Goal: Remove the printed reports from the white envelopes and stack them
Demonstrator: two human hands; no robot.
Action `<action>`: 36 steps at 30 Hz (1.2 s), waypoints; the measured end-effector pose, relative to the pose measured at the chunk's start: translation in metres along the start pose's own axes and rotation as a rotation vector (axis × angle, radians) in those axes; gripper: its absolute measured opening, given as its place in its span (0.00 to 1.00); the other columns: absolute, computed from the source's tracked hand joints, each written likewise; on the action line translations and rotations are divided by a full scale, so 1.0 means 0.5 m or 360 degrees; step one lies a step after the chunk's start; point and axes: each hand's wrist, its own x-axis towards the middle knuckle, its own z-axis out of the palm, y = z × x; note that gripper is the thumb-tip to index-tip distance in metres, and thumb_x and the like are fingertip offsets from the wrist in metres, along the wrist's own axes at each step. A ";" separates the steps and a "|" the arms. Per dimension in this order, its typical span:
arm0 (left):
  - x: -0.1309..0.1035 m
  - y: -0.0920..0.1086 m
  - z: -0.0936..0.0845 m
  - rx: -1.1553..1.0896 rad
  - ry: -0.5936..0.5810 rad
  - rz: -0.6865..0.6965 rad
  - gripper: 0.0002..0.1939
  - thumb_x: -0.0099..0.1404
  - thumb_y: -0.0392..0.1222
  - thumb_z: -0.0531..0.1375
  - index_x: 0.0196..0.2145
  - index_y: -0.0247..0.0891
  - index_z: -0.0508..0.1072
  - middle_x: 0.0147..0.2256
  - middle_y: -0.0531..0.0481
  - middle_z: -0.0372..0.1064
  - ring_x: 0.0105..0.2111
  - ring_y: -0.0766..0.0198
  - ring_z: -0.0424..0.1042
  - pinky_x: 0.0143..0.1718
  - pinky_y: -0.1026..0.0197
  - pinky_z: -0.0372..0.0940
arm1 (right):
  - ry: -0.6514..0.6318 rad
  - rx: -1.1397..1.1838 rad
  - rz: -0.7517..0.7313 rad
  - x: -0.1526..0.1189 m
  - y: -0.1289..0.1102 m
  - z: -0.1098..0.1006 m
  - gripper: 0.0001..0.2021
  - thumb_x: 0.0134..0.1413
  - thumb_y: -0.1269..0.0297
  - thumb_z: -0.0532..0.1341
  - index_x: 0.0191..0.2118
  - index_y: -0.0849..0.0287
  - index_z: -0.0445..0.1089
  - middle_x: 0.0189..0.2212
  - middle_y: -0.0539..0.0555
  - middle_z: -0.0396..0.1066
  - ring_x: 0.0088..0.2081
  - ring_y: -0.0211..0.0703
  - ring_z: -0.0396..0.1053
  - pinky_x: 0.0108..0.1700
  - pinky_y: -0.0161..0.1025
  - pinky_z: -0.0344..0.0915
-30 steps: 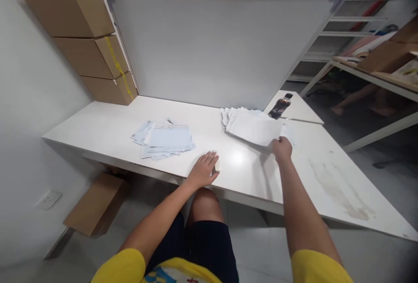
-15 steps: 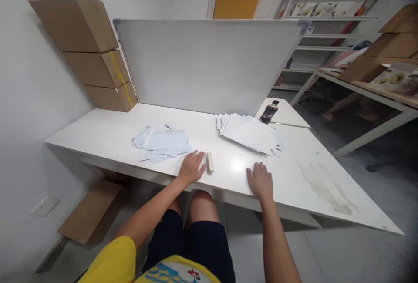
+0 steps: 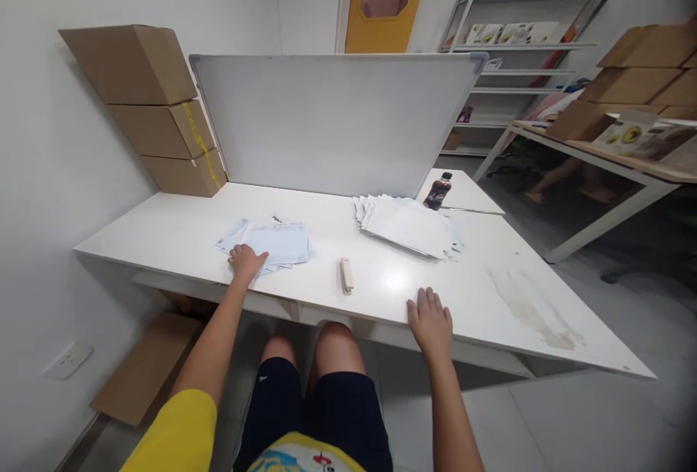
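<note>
My left hand [image 3: 247,263] rests with its fingers apart on the lower left corner of a loose pile of bluish-white papers [image 3: 283,242]. Near the front edge of the white table [image 3: 163,232], my right hand [image 3: 430,319] lies palm down and holds nothing. Between the two hands is a cream stapler [image 3: 346,275], which neither hand touches. A larger fanned stack of white papers [image 3: 406,227] sits further back on the right. Behind that stack stands a dark bottle [image 3: 438,192], upright.
A whiteboard [image 3: 337,123] stands along the table's back edge. Three cardboard boxes [image 3: 163,123] are stacked at the back left. Another box [image 3: 144,367] is on the floor at the left. At the right, a second table [image 3: 593,156] holds boxes; a person's legs show beneath.
My left hand has moved left, from beside the stapler onto the near corner of the left paper pile. My right hand stays on the table. The head view has shifted slightly.
</note>
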 end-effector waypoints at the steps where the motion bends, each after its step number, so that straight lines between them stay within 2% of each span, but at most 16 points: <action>1: -0.002 0.002 -0.002 -0.0006 -0.0013 0.0032 0.33 0.55 0.57 0.60 0.49 0.26 0.66 0.50 0.27 0.62 0.52 0.39 0.60 0.46 0.46 0.58 | 0.0004 0.0001 -0.0001 0.000 0.000 0.000 0.33 0.61 0.53 0.37 0.64 0.71 0.54 0.65 0.64 0.50 0.66 0.54 0.46 0.63 0.52 0.43; 5: -0.022 0.005 -0.002 -0.0040 -0.0017 0.0200 0.27 0.59 0.53 0.58 0.49 0.29 0.66 0.51 0.30 0.63 0.53 0.41 0.60 0.48 0.46 0.57 | 0.0012 0.0028 -0.0001 -0.001 -0.005 0.001 0.33 0.60 0.53 0.38 0.63 0.71 0.54 0.65 0.64 0.50 0.66 0.54 0.46 0.64 0.52 0.42; 9: -0.061 0.003 0.013 -0.0092 0.0060 0.0331 0.28 0.64 0.48 0.53 0.57 0.29 0.61 0.54 0.30 0.63 0.55 0.41 0.58 0.51 0.44 0.57 | 0.0029 0.0203 0.0023 0.002 -0.008 -0.003 0.33 0.59 0.53 0.41 0.62 0.71 0.56 0.65 0.66 0.50 0.66 0.55 0.45 0.64 0.54 0.40; 12: -0.101 -0.007 0.027 -0.0139 0.0154 0.0432 0.26 0.67 0.45 0.49 0.59 0.30 0.60 0.57 0.33 0.61 0.60 0.42 0.54 0.55 0.42 0.53 | 0.0091 0.0700 0.0153 0.004 0.001 -0.021 0.33 0.55 0.48 0.47 0.57 0.69 0.64 0.63 0.66 0.55 0.65 0.58 0.47 0.64 0.56 0.40; 14: -0.134 -0.020 0.036 -0.0165 0.0205 0.0513 0.25 0.67 0.45 0.48 0.59 0.31 0.62 0.59 0.36 0.60 0.63 0.42 0.49 0.59 0.40 0.48 | 0.0088 0.1147 0.0255 -0.003 0.005 -0.038 0.31 0.53 0.42 0.49 0.48 0.64 0.72 0.56 0.65 0.66 0.60 0.58 0.57 0.61 0.55 0.50; 15: -0.152 -0.028 0.040 -0.0182 0.0218 0.0548 0.25 0.67 0.45 0.48 0.58 0.31 0.64 0.60 0.37 0.60 0.64 0.42 0.46 0.60 0.39 0.46 | 0.0034 0.1370 0.0274 -0.011 0.003 -0.044 0.31 0.53 0.40 0.49 0.42 0.62 0.74 0.49 0.64 0.71 0.55 0.57 0.64 0.57 0.52 0.57; 17: -0.191 -0.045 0.046 -0.0220 0.0229 0.0606 0.25 0.67 0.47 0.49 0.57 0.33 0.65 0.60 0.39 0.59 0.65 0.41 0.44 0.61 0.38 0.43 | -0.0256 0.1682 0.0184 -0.039 -0.021 -0.050 0.30 0.53 0.37 0.49 0.28 0.59 0.75 0.33 0.61 0.76 0.40 0.52 0.72 0.47 0.47 0.65; 18: -0.211 -0.054 0.047 -0.0235 0.0233 0.0644 0.25 0.67 0.47 0.49 0.57 0.33 0.66 0.60 0.40 0.60 0.65 0.42 0.45 0.61 0.38 0.42 | -0.0483 0.1759 0.0093 -0.058 -0.043 -0.047 0.30 0.52 0.37 0.51 0.23 0.59 0.73 0.26 0.58 0.75 0.34 0.50 0.72 0.43 0.45 0.67; 20: -0.249 -0.071 0.048 -0.0248 0.0236 0.0778 0.25 0.68 0.47 0.48 0.58 0.33 0.65 0.60 0.40 0.60 0.65 0.44 0.46 0.62 0.39 0.42 | -0.1013 0.1764 -0.0103 -0.105 -0.108 -0.031 0.25 0.47 0.40 0.60 0.18 0.59 0.70 0.19 0.55 0.71 0.28 0.46 0.70 0.39 0.42 0.66; 22: -0.275 -0.083 0.045 -0.0236 0.0224 0.0950 0.25 0.68 0.47 0.47 0.57 0.34 0.66 0.59 0.40 0.61 0.64 0.47 0.49 0.63 0.41 0.41 | -0.1302 0.1875 -0.0157 -0.152 -0.190 -0.007 0.19 0.41 0.45 0.66 0.24 0.59 0.74 0.24 0.53 0.74 0.31 0.46 0.71 0.38 0.41 0.67; 24: -0.282 -0.086 0.040 -0.0214 0.0209 0.1084 0.24 0.69 0.47 0.46 0.57 0.35 0.66 0.59 0.41 0.62 0.63 0.49 0.53 0.64 0.43 0.41 | -0.1428 0.2277 0.0051 -0.188 -0.268 0.015 0.20 0.42 0.47 0.67 0.37 0.57 0.75 0.36 0.54 0.76 0.37 0.47 0.72 0.40 0.41 0.68; 26: -0.267 -0.080 0.033 -0.0195 0.0221 0.1125 0.24 0.69 0.47 0.46 0.59 0.36 0.64 0.61 0.41 0.58 0.63 0.51 0.53 0.64 0.45 0.42 | -0.1371 0.2633 0.0335 -0.206 -0.327 0.030 0.23 0.43 0.48 0.67 0.43 0.57 0.72 0.41 0.56 0.75 0.37 0.47 0.73 0.38 0.42 0.70; 29: -0.212 -0.058 0.023 -0.0160 0.0206 0.1022 0.28 0.69 0.48 0.47 0.63 0.33 0.57 0.65 0.40 0.47 0.66 0.49 0.44 0.64 0.45 0.43 | -0.1207 0.2806 0.0641 -0.206 -0.371 0.039 0.24 0.37 0.52 0.70 0.40 0.59 0.72 0.36 0.56 0.76 0.30 0.45 0.73 0.31 0.40 0.70; 31: -0.174 -0.047 0.018 -0.0136 0.0092 0.0954 0.30 0.68 0.49 0.47 0.63 0.30 0.55 0.65 0.38 0.46 0.66 0.48 0.43 0.63 0.43 0.44 | -0.1125 0.2809 0.0718 -0.197 -0.377 0.040 0.23 0.34 0.54 0.72 0.38 0.60 0.71 0.32 0.55 0.76 0.26 0.43 0.71 0.28 0.39 0.69; 33: -0.154 -0.045 0.017 -0.0122 -0.0034 0.0987 0.29 0.69 0.48 0.46 0.63 0.29 0.57 0.64 0.37 0.50 0.65 0.48 0.45 0.63 0.43 0.43 | -0.1054 0.2821 0.0743 -0.189 -0.371 0.043 0.22 0.34 0.56 0.72 0.37 0.61 0.71 0.30 0.53 0.76 0.23 0.42 0.70 0.26 0.38 0.68; 36: -0.172 -0.060 0.023 -0.0148 -0.0061 0.1072 0.26 0.70 0.44 0.43 0.61 0.31 0.61 0.62 0.40 0.55 0.65 0.53 0.49 0.64 0.46 0.43 | -0.0989 0.2802 0.0781 -0.185 -0.354 0.051 0.20 0.34 0.57 0.71 0.35 0.61 0.71 0.27 0.52 0.76 0.22 0.42 0.70 0.24 0.38 0.67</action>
